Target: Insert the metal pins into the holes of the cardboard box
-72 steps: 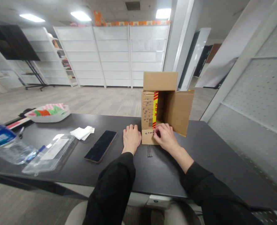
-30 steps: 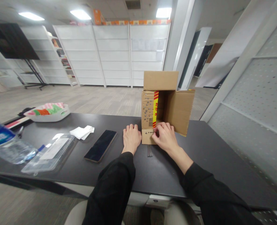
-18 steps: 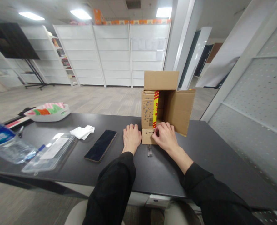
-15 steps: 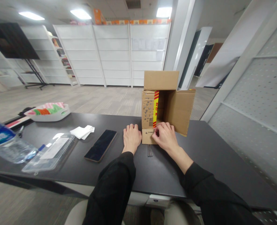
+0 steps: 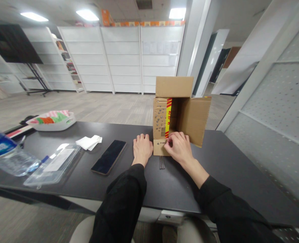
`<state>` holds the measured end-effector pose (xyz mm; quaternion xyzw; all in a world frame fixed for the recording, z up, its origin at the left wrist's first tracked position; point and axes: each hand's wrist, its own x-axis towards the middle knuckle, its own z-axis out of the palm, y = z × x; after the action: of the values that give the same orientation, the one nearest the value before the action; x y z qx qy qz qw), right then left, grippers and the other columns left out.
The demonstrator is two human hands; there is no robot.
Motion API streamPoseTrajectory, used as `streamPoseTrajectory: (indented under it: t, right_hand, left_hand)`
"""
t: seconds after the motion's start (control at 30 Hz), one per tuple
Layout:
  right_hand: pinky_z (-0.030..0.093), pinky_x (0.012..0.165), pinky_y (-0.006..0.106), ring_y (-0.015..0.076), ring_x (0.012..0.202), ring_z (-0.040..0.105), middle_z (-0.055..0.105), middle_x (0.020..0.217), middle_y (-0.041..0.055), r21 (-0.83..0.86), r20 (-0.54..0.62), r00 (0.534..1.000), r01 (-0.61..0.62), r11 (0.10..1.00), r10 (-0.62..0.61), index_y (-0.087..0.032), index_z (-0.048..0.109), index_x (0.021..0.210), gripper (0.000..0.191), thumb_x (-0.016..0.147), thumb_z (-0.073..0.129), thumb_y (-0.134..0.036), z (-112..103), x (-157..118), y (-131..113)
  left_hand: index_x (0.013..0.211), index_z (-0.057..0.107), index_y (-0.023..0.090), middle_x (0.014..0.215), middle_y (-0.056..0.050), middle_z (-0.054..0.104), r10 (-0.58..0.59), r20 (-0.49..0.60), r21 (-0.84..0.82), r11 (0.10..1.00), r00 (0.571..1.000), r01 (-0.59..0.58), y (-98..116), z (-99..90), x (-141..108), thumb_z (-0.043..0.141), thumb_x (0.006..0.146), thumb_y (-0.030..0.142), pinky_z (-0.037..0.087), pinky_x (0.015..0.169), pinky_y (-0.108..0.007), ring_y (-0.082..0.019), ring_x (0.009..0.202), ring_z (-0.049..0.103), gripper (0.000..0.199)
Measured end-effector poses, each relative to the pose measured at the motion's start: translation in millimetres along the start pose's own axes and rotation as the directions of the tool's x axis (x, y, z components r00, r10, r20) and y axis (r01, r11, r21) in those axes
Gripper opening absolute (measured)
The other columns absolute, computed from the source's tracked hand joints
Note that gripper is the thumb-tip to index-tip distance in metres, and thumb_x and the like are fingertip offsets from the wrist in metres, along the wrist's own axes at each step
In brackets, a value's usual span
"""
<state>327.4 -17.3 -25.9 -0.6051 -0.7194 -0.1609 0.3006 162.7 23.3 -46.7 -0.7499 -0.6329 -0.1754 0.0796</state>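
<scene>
A cardboard box (image 5: pixel 185 111) stands on its side on the dark table, its opening towards me and its flaps spread. Grey dots like nail or screw heads sit in its left flap (image 5: pixel 159 116). The bottom flap (image 5: pixel 158 151) carries a short row of dark holes and a grey dot. Over that flap my right hand (image 5: pixel 179 147) is closed in a pinch; whatever lies between its fingertips is hidden. My left hand (image 5: pixel 142 148) rests palm down on the table, fingers stretched forward, beside the flap's left edge. Several thin metal nails or screws (image 5: pixel 161 162) lie just in front of the flap.
Left of my hands lie a phone (image 5: pixel 109 157), folded white tissues (image 5: pixel 89 142) and a clear plastic case (image 5: pixel 55 165). Farther left are a water bottle (image 5: pixel 10 155) and a white basket (image 5: pixel 53 125) with coloured contents. A perforated panel (image 5: pixel 286 111) rises along the right.
</scene>
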Motion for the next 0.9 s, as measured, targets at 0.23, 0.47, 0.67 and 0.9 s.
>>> streamPoseTrajectory:
  t: [0.23, 0.47, 0.67, 0.9]
  right_hand:
    - [0.033, 0.078, 0.036, 0.0234, 0.091, 0.053, 0.067, 0.089, 0.0067, 0.022, -0.004, 1.000, 0.016, 1.000, -0.016, -0.020, 0.057, 0.075, 0.006, 0.080, 0.055, -0.020, -0.2, -0.2, 0.7]
    - [0.032, 0.077, 0.036, 0.0242, 0.087, 0.053, 0.065, 0.081, 0.0064, 0.050, 0.023, 0.999, 0.043, 0.998, -0.044, -0.020, 0.055, 0.076, 0.005, 0.080, 0.053, -0.019, -0.8, -1.7, -0.1]
    - [0.031, 0.077, 0.035, 0.0237, 0.085, 0.054, 0.066, 0.081, 0.0057, 0.073, 0.042, 0.997, 0.054, 0.996, -0.057, -0.021, 0.054, 0.077, 0.004, 0.081, 0.053, -0.019, -0.2, -3.5, 1.4]
    - [0.030, 0.081, 0.035, 0.0233, 0.089, 0.056, 0.068, 0.087, 0.0050, 0.079, 0.086, 0.991, 0.092, 0.993, -0.098, -0.020, 0.055, 0.083, 0.005, 0.082, 0.052, -0.016, -1.1, -4.8, 1.6]
  left_hand:
    - [0.104, 0.061, 0.017, 0.108, -0.011, 0.062, 0.002, 0.003, -0.005, 1.000, 1.000, -0.002, -0.3, -0.7, 0.1, 0.042, 0.092, 0.022, 0.040, 0.087, -0.039, -0.026, 0.106, 0.054, 0.022]
    - [0.104, 0.061, 0.018, 0.108, -0.012, 0.062, 0.000, 0.006, -0.020, 1.000, 1.000, 0.000, -0.2, -0.9, 0.0, 0.042, 0.093, 0.022, 0.040, 0.089, -0.039, -0.027, 0.107, 0.053, 0.022]
    - [0.103, 0.061, 0.018, 0.109, -0.012, 0.062, -0.009, 0.014, 0.001, 1.000, 1.000, 0.009, 0.2, -1.6, -0.3, 0.042, 0.093, 0.022, 0.040, 0.089, -0.039, -0.026, 0.107, 0.053, 0.022]
    - [0.103, 0.062, 0.017, 0.107, -0.012, 0.061, -0.001, 0.003, -0.007, 1.000, 1.000, 0.001, 0.5, -1.2, -0.2, 0.042, 0.093, 0.022, 0.041, 0.088, -0.040, -0.027, 0.105, 0.053, 0.023]
